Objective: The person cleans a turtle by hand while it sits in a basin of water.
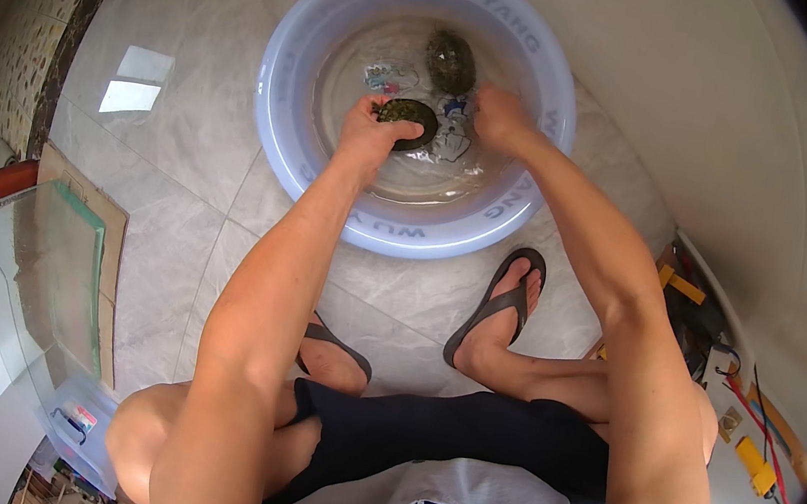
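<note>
A large pale-blue plastic basin (272, 153) with water in it stands on the floor before me. My left hand (372, 135) grips a dark, green-mottled turtle (420, 114) by its shell, thumb on top, over the left middle of the basin. A second dark, algae-covered turtle (451, 61) sits in the water towards the far side. My right hand (499, 116), slightly blurred, is inside the basin's right part with its fingers curled, near the second turtle but apart from it. Whether it holds something small cannot be seen. A coloured printed pattern shows on the basin's bottom.
My sandalled foot (503, 302) is close to the basin's near edge. Glass panes (61, 270) lean at the left beside a clear plastic box (76, 423). Yellow-handled tools (755, 465) and cables lie at the right, along a pale wall (727, 141).
</note>
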`<state>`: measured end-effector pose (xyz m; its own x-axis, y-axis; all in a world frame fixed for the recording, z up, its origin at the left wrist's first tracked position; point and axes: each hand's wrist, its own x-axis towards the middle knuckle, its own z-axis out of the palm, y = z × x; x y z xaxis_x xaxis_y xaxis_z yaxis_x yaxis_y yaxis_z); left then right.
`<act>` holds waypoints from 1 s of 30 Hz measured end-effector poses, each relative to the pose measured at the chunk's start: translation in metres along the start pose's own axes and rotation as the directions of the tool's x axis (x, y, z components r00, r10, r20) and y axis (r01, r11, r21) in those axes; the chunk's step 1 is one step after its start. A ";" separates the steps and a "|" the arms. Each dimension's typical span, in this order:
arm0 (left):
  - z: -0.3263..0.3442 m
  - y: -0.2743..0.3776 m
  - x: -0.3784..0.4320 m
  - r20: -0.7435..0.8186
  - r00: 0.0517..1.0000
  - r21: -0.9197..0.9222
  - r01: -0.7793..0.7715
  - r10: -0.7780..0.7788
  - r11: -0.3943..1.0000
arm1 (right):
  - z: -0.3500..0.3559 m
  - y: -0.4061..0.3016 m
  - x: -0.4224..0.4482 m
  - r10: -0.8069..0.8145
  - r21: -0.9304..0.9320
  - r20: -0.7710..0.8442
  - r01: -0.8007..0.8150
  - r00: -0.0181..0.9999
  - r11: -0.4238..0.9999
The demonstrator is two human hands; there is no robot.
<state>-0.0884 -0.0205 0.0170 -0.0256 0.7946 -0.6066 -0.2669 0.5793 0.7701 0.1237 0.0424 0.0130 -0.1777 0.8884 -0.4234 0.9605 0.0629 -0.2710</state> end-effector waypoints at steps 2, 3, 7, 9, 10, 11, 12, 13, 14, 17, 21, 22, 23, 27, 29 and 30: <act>0.003 0.004 -0.004 0.022 1.000 0.017 0.012 -0.012 1.000 | -0.005 -0.006 0.001 -0.001 0.469 0.029 -0.013 1.000 0.883; -0.001 0.007 -0.004 0.031 1.000 0.011 0.000 -0.001 1.000 | -0.008 -0.016 0.001 -0.013 0.671 0.043 -0.019 0.999 0.741; 0.000 0.016 -0.008 0.058 0.995 0.099 0.080 -0.086 0.992 | -0.008 -0.042 -0.006 0.030 0.766 0.085 -0.085 0.996 0.637; 0.000 0.019 -0.010 0.051 0.989 0.119 0.131 -0.138 0.984 | -0.003 -0.040 -0.008 -0.039 0.568 -0.100 0.089 0.994 0.818; -0.001 0.016 -0.010 0.043 0.989 0.081 0.136 -0.139 0.987 | -0.003 -0.045 -0.009 -0.085 0.571 -0.101 0.128 0.991 0.811; -0.003 0.013 -0.009 0.034 0.989 0.043 0.139 -0.141 0.989 | -0.003 -0.049 -0.011 -0.132 0.573 -0.101 0.166 0.986 0.802; -0.003 0.010 -0.007 0.042 0.992 0.036 0.116 -0.117 0.993 | -0.005 -0.050 -0.015 -0.181 0.569 -0.097 0.203 0.979 0.797; -0.004 0.007 -0.004 0.050 0.994 0.029 0.092 -0.094 0.995 | -0.001 -0.049 -0.017 -0.273 0.471 -0.199 0.336 0.941 0.816; -0.005 0.003 -0.003 0.057 0.996 0.023 0.068 -0.069 0.997 | 0.005 -0.047 -0.019 -0.370 0.358 -0.288 0.457 0.883 0.814; 0.006 -0.003 -0.003 0.007 0.998 0.086 -0.059 0.059 0.994 | 0.006 -0.041 -0.021 -0.486 0.134 -0.407 0.577 0.774 0.806; -0.003 -0.005 0.003 0.057 0.995 0.148 -0.091 0.083 0.985 | 0.000 -0.056 -0.030 -0.550 0.029 -0.376 0.603 0.746 0.797; -0.007 -0.010 0.004 0.024 0.988 0.178 -0.156 0.154 0.972 | 0.000 -0.064 -0.033 -0.583 0.023 -0.359 0.631 0.729 0.775; -0.012 -0.015 0.005 -0.007 0.974 0.211 -0.218 0.225 0.953 | 0.001 -0.074 -0.037 -0.614 0.018 -0.343 0.659 0.710 0.752; 0.005 -0.005 -0.003 0.019 0.966 0.307 -0.250 0.256 0.918 | -0.001 -0.054 -0.024 -0.492 0.063 -0.384 0.553 0.781 0.831; 0.002 -0.003 -0.006 -0.064 0.934 0.338 -0.311 0.351 0.888 | 0.004 -0.065 -0.030 -0.609 0.052 -0.365 0.668 0.704 0.742; 0.002 0.000 -0.007 -0.056 0.935 0.396 -0.302 0.351 0.867 | 0.004 -0.067 -0.034 -0.660 0.048 -0.350 0.716 0.665 0.696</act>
<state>-0.0860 -0.0259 0.0220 -0.1712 0.9360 -0.3074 0.1583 0.3341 0.9291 0.0647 0.0057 0.0418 -0.6770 0.7083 0.2001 0.5314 0.6585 -0.5330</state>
